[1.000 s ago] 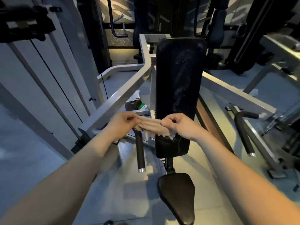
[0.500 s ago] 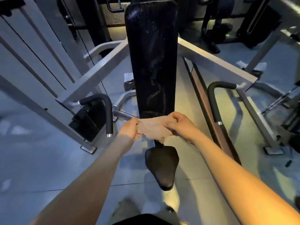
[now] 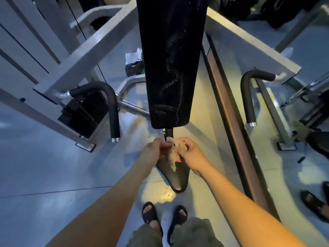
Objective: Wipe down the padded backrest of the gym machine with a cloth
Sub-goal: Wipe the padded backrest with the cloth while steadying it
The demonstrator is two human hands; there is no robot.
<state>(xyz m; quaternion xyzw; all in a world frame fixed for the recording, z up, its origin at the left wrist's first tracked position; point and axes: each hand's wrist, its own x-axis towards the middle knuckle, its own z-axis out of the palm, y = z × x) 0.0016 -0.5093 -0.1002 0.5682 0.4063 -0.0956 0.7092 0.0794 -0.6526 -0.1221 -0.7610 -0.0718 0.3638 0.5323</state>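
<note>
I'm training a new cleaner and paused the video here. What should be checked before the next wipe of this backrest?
1. Cloth held: ok. The left hand and right hand both grip the cloth.
2. Cloth spread for wiping: not ok. It is bunched up between the hands.
3. Cloth on the backrest: not ok. It is below the pad's lower edge, over the seat.
4. Backrest streak-free: not ok. Pale, wet-looking streaks run down its middle.
5. Clean side of cloth facing out: cannot tell.
</note>
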